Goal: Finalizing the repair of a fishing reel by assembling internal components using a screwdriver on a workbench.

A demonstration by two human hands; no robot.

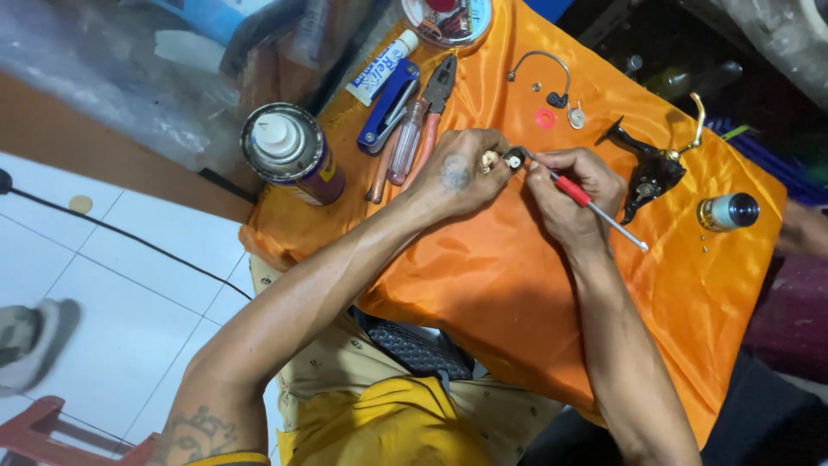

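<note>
White tiled floor at left, with a shiny orange satin cloth (517,285) spread over a low work surface that fills the middle of the view. Left hand (461,173) is clenched around a small dark metal part with a pale centre (514,159), pinched at the fingertips just above the cloth. Right hand (573,194) grips a thin screwdriver with a red plastic collar and steel shaft (586,200); one end sits at the small part, the shaft sticks out to the right past the wrist. Exact contact point is too small to tell, probably touching.

Left of the hands: an aerosol spray can with a white cap (289,151) near the cloth's left edge, a blue folding tool (390,105), orange-handled pliers (431,112) and a clear-handled screwdriver (405,142) lying side by side. Far side: a white tube (384,67), a bent steel wire bail (542,73), a small red washer (544,118). Right of the hands: a black fishing reel body with a gold handle arm (657,164), and a small dark bottle with a yellow label (729,211) well apart near the right edge.
</note>
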